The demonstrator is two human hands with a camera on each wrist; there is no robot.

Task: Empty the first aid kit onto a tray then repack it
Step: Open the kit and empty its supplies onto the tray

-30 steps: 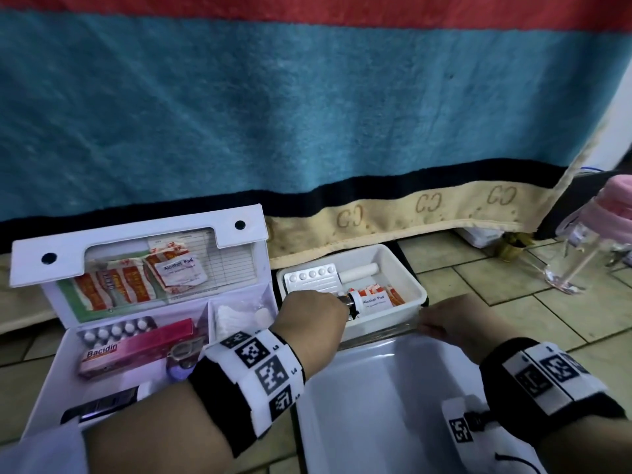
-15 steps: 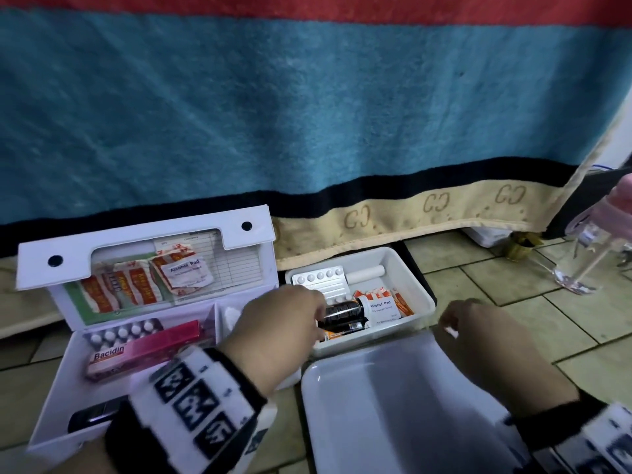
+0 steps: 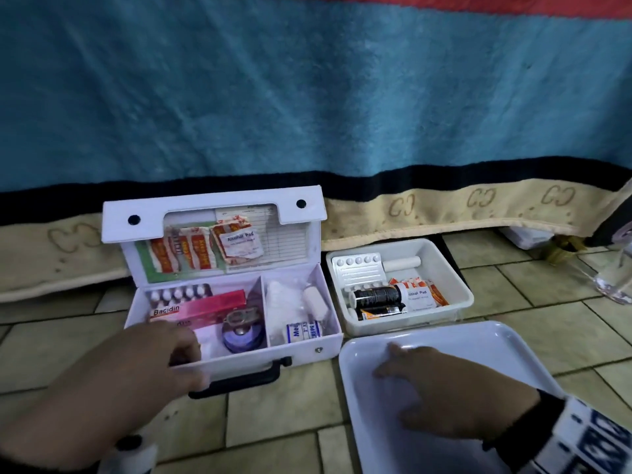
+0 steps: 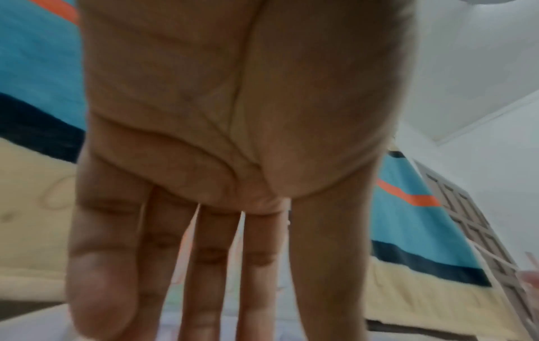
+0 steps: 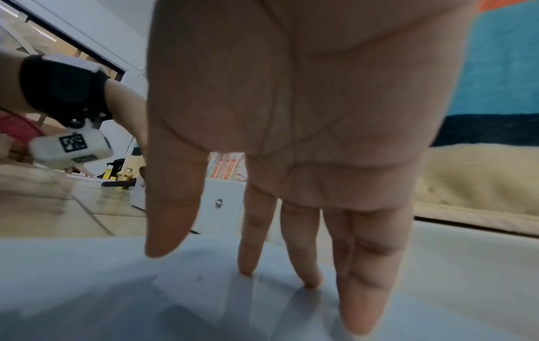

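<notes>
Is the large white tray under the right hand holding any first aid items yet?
No, the large white tray shows only the right hand resting in it.

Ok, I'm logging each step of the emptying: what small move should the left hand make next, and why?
Probably lower the left hand into the first aid kit and take the pink Bacidin box. Its fingers look straight and hold nothing, it hovers over that compartment, and the small tray already holds bottles and pads.
</notes>
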